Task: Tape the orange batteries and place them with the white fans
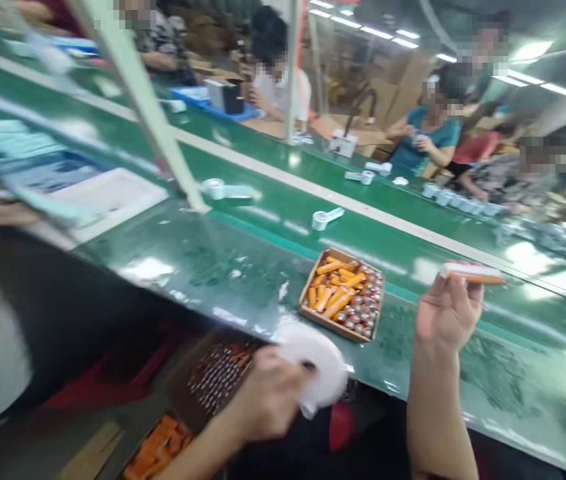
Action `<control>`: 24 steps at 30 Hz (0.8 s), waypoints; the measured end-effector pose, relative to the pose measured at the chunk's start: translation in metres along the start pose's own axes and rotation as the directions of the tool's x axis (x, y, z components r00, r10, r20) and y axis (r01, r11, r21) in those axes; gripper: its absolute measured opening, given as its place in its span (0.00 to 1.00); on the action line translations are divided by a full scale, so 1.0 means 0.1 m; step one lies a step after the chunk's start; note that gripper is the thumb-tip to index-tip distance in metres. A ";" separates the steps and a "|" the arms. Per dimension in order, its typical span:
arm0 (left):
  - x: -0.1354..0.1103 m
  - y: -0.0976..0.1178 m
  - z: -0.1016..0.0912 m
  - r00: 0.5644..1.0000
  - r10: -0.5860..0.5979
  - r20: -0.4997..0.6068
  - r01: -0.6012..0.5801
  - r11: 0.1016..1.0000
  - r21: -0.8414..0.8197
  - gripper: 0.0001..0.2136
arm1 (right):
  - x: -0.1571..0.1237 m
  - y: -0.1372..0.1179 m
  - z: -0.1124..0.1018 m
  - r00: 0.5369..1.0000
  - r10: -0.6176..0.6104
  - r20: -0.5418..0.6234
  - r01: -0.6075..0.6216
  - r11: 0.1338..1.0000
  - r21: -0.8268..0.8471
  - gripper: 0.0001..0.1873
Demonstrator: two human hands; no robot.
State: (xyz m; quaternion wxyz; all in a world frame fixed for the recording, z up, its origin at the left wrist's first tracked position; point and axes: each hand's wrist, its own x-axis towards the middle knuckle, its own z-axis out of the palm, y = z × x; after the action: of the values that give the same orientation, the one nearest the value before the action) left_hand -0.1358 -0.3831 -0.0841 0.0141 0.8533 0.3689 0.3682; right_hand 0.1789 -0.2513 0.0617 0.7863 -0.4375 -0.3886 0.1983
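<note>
Both hands up over a green conveyor belt (243, 267), each clamped on something.
Left grip (267, 393) closed on a white roll (323, 370) at the belt's edge; cardboard tray (321, 320) of orange tubes (333, 283) and batteries (363, 300) on the belt; right grip (447, 313) pinching an orange-and-white stick (473, 273) in mid-air.

Work surface is a green conveyor belt (203, 267) with a pale dividing strip along it, wet-looking and glare-marked. Well beyond the left-hand fingertips (283, 363) and to the left of the right-hand fingers (455, 292), a shallow cardboard tray (307, 300) rests on the belt, loaded with orange cylinders and metal-capped batteries (357, 297). Farther out from the left-hand fingertips lies a white spool-shaped part with a short handle (327, 219); a second (223, 189) sits farther left. Well beyond the right-hand fingers stands a row of small white cups (455, 198). Far left of the left-hand fingertips, a white tray (113, 197) rests at the belt edge.
</note>
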 end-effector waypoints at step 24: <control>3.81 -1.85 1.15 0.697 -0.474 0.537 0.283 0.871 0.402 0.18 | 0.39 0.62 -0.66 0.876 0.394 0.277 -0.336 0.912 -0.235 0.39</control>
State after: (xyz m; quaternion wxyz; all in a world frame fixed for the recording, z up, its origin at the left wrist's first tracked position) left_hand -0.0024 0.0238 0.0129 0.0863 0.8225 0.5622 -0.0023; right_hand 0.2568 -0.2275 0.0061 0.6187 -0.5343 -0.4365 0.3758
